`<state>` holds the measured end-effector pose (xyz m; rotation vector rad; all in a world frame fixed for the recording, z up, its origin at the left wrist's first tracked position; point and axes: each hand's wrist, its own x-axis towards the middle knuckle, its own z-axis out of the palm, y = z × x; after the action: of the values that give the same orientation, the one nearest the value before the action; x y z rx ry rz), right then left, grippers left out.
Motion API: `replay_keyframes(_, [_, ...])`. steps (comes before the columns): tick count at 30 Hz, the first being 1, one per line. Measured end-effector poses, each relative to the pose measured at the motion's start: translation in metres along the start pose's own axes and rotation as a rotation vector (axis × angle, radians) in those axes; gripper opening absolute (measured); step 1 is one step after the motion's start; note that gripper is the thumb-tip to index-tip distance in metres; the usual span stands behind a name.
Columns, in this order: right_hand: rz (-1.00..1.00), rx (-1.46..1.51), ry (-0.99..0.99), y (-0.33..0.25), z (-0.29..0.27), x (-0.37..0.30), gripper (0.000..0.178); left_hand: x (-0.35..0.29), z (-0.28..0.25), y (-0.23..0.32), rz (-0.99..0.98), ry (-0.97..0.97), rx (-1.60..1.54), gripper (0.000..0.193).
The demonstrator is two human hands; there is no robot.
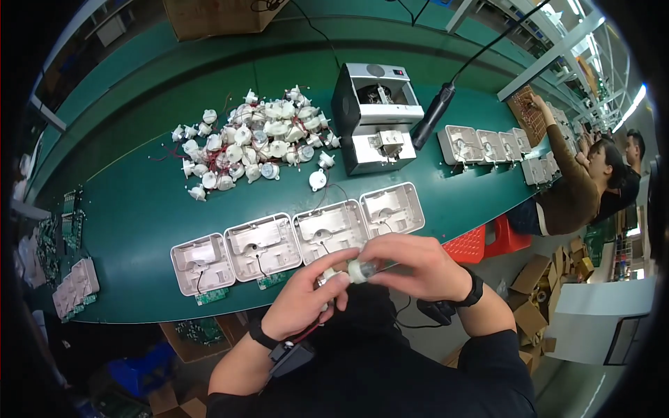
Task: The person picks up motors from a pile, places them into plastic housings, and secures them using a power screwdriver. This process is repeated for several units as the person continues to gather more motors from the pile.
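Note:
Both my hands meet just below the near edge of the green bench [139, 202]. My right hand [411, 265] pinches a small white round motor part [359, 270] with a clear cap. My left hand [306, 299] grips the other end of that part, and a thin red wire runs down past its wrist. Just beyond the hands lies a row of open white plastic housings [265, 244] with small green circuit boards hanging at their near edges.
A heap of white motor parts with red wires [251, 143] lies mid-bench. A grey screw feeder machine [373, 115] and a black electric screwdriver [432, 115] stand at the back. More housings [488, 146] lie to the right, where other people work. Red stool [481, 244] below.

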<state>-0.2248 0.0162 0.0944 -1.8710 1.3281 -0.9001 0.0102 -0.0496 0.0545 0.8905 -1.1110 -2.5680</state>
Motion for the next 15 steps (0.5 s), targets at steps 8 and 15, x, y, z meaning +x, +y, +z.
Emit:
replay_keyframes(8, [0.148, 0.128, -0.083, 0.007, -0.005, -0.015, 0.030, 0.005, 0.006, -0.015, -0.003, 0.008, 0.043, 0.037])
replay_keyframes(15, [0.069, -0.183, -0.174, -0.003, -0.005, -0.034, 0.032, 0.002, 0.003, -0.016, 0.068, 0.134, 0.215, 0.031])
